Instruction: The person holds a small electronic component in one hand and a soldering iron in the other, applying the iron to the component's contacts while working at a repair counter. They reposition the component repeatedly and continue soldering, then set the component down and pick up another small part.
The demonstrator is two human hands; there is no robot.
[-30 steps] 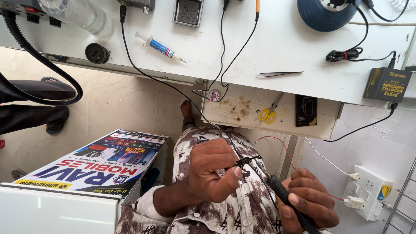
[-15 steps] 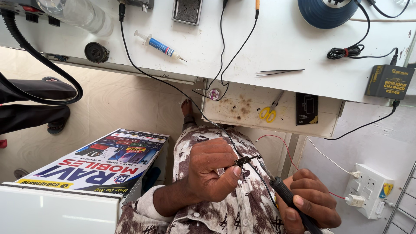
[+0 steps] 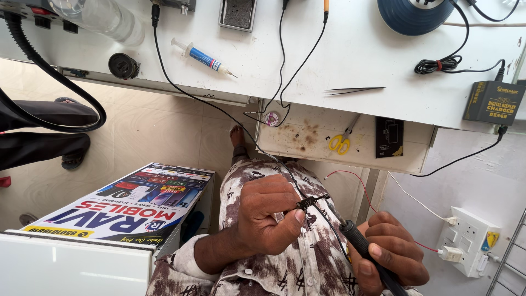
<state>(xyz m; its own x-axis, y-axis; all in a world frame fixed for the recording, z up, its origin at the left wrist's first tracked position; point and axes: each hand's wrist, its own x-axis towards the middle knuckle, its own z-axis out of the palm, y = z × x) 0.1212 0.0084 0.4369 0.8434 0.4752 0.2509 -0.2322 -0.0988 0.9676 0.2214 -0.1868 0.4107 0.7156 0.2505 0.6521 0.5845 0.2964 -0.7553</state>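
Two hands busy over the lap: left hand (image 3: 268, 216) pinching a tiny black component (image 3: 311, 202), right hand (image 3: 390, 256) gripping a soldering iron (image 3: 359, 244), tip angled up-left toward it.

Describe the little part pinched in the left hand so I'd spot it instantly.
Start at the white workbench and drop to the lap below it. There the left hand pinches a tiny dark component between thumb and forefinger. It is small and angular, unlike the long black soldering iron in the right hand.
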